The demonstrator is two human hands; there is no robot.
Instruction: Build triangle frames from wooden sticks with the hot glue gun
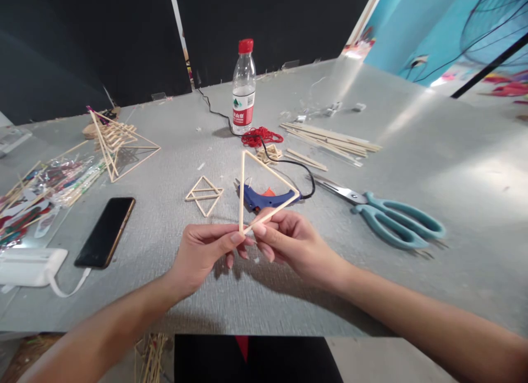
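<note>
Between my two hands a triangle of thin wooden sticks [242,190] stands up above the table, one corner down. My left hand [210,248] pinches that lower corner between thumb and fingers. On the lower right side of the same triangle, close to the corner, my right hand [289,240] has its thumb and fingers closed. Behind the triangle lies a blue hot glue gun [258,200], partly covered by it. A small flat stick frame [205,195] with crossbars rests on the table to the left.
Teal-handled scissors [388,215] lie at the right. Farther back are loose sticks [330,141], red cord [259,136] and a water bottle [244,91]. A phone [106,231], a white power bank [31,266] and a stick pyramid [119,146] are on the left. The glue gun's black cable [284,160] crosses the middle.
</note>
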